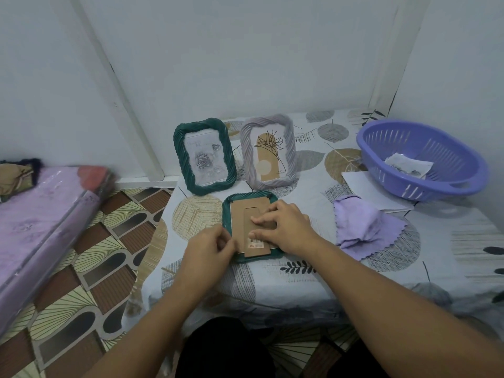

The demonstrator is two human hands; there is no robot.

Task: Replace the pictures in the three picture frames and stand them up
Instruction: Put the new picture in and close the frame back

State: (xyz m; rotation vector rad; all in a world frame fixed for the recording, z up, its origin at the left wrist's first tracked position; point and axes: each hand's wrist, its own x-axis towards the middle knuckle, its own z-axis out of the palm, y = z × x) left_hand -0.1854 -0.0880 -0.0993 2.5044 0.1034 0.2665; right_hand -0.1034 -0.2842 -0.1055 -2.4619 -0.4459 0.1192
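A dark green picture frame (249, 226) lies face down at the centre of the table (300, 274), its brown cardboard backing (252, 227) and flat easel flap facing up. The right hand (283, 227) rests on the backing from the 3 o'clock side, fingers extended and pressing flat on the cardboard. The left hand (210, 248) sits at the frame's 8 o'clock corner with fingers curled in at the edge; whether they pinch the frame or a tab cannot be told.

At 11 o'clock from the lying frame, a second green frame (204, 156) stands upright showing a grey rose print. Just beside it, at 1 o'clock, a pale lilac frame (268, 151) stands upright with a line-drawn plant on a tan shape.

At 3 o'clock lies a crumpled lilac cloth (365, 227). Beyond it, at 2 o'clock, a purple slotted basket (420, 159) holds a loose print (409, 165) and sits partly on white paper sheets (365, 186). A leaf-patterned tablecloth covers the table.
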